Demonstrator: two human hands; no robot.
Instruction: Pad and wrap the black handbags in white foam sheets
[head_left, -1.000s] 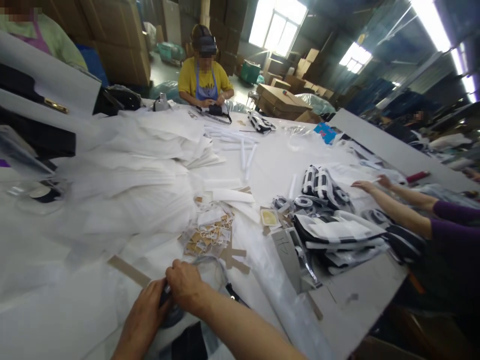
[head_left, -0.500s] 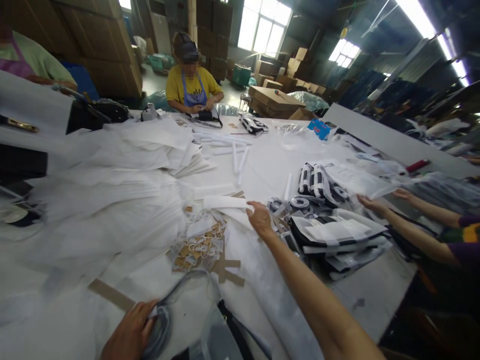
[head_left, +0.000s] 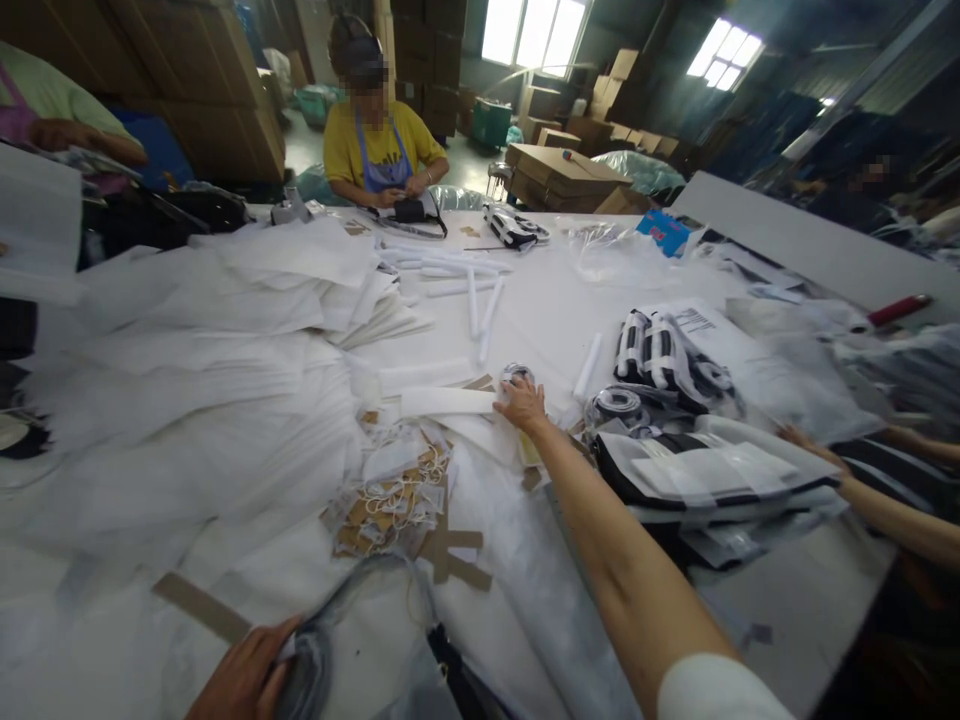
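the right hand (head_left: pixel 521 405) is stretched far across the table, palm down and fingers spread open, its fingertips resting on the near end of a white folded strip (head_left: pixel 446 402) that lies flat just beside the stack of white sheets (head_left: pixel 225 330). a small grey coil (head_left: pixel 517 374) sits touching or just behind the fingers; the view is too soft to say which. the left hand (head_left: pixel 240 680), at the bottom edge, is curled closed around a dark coiled strap (head_left: pixel 304 665) that sits inside a clear plastic bag (head_left: pixel 390 620).

with the arm this extended, a good pickup would come from pinching the strip at its end, thumb under and fingers on top, so only the one piece lifts and the sheets beside it are not dragged. the loose pile of string hang tags (head_left: pixel 394 490) lies right under the forearm's path, so the wrist should ride high. a co-worker's hand (head_left: pixel 806 440) works at the striped bags (head_left: pixel 697 470) to the right, well apart.
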